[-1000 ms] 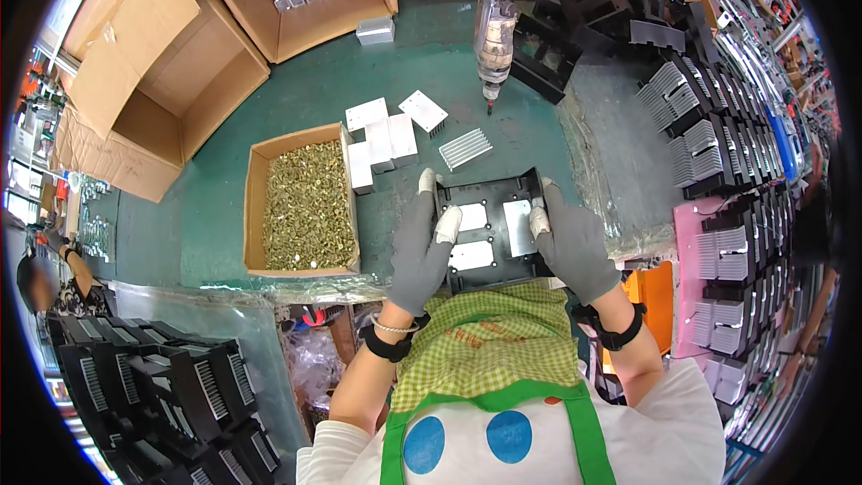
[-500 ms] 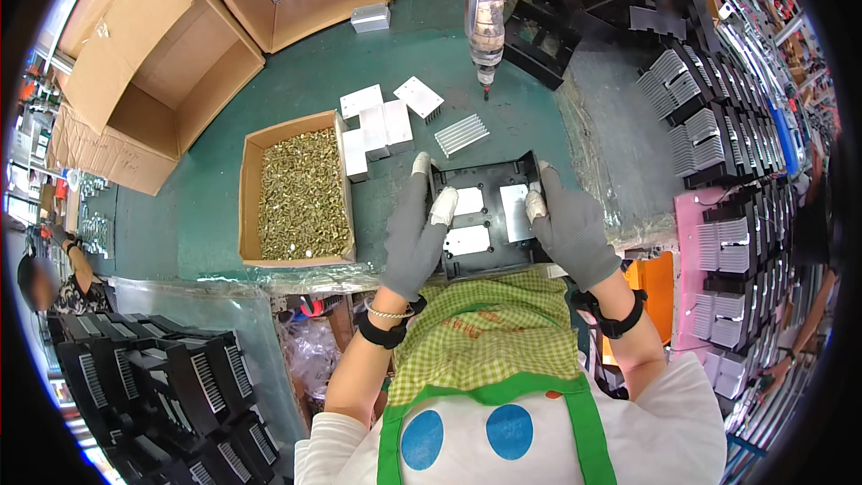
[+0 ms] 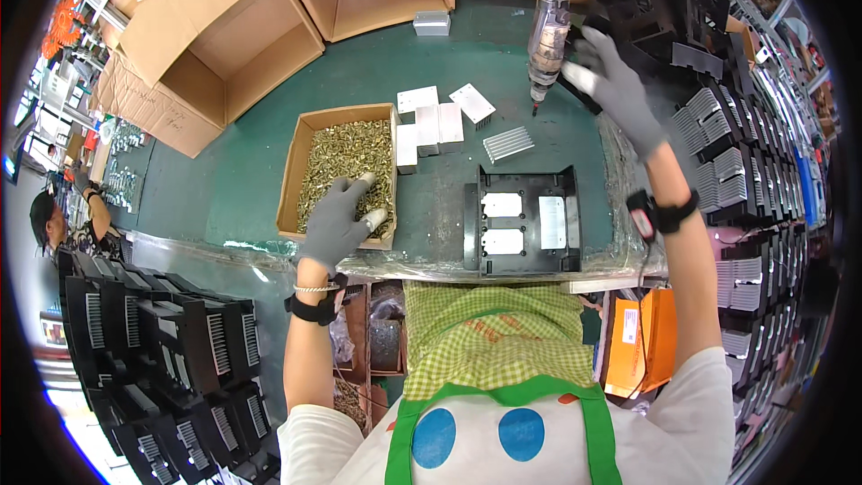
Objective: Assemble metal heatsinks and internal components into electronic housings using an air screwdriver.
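My left hand (image 3: 334,223), in a grey glove with pale fingertip covers, is over the near right part of a cardboard box (image 3: 295,160) of small brass-coloured screws (image 3: 352,145). Its thumb and fingers are apart at the screws; nothing shows between them. My right hand (image 3: 618,94), gloved alike, is raised with fingers spread beside a hanging electric screwdriver (image 3: 548,43), not gripping it. Before me on the bench lies a black housing (image 3: 532,216) with pale metal plates in its openings, and neither hand touches it.
Several metal heat sinks (image 3: 439,126) lie beyond the housing, one finned heat sink (image 3: 508,144) with its fins up. Open cartons (image 3: 260,54) stand at the back left. Black housings are piled at the back right (image 3: 628,18) and stacked at the lower left (image 3: 171,341).
Both hands have let go of the black housing. My left hand has moved left to the screw box, my right up and right towards the screwdriver. The whole view has shifted.
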Tool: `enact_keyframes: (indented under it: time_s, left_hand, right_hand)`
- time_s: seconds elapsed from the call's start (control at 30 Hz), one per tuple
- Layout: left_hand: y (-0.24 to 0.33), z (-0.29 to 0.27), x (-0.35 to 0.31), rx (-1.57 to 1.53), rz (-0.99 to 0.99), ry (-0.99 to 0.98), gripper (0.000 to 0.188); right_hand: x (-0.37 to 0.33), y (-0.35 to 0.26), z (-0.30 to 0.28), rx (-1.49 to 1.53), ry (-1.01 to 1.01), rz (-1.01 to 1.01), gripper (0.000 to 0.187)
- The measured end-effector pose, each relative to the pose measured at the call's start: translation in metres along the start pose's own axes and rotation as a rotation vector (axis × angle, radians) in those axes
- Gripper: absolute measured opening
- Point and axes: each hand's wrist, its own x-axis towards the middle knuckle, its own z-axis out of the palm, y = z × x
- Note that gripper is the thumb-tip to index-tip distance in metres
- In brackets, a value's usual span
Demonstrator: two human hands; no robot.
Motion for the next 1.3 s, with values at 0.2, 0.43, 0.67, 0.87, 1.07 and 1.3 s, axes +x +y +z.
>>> enact_keyframes:
  time_s: [0.2, 0.43, 0.67, 0.87, 1.07, 1.3]
  left_hand:
    - [-0.022, 0.021, 0.005, -0.223, -0.048, 0.025, 0.026]
    - [-0.021, -0.001, 0.008, -0.918, -0.300, 0.200, 0.035]
    - [-0.019, -0.030, -0.001, -1.592, -0.431, 0.098, 0.037]
    - [0.002, -0.031, -0.003, -1.946, -0.260, 0.021, 0.030]
    - [0.058, -0.013, -0.046, -2.128, -0.514, -0.053, 0.027]
    - [0.123, 0.027, -0.094, -1.712, -0.677, -0.659, 0.023]
  right_hand:
    - [0.051, 0.022, 0.039, 0.780, -0.343, 0.085, 0.018]
    - [0.028, 0.016, 0.006, 0.800, -0.457, 0.065, 0.025]
    - [-0.035, 0.018, -0.055, 0.814, -0.645, 0.289, 0.019]
    - [-0.085, 0.011, -0.077, 1.162, -0.733, 0.593, 0.022]
    - [-0.128, -0.028, -0.094, 1.009, -0.621, 0.491, 0.035]
    - [-0.163, -0.080, -0.049, 1.223, -0.341, 0.311, 0.047]
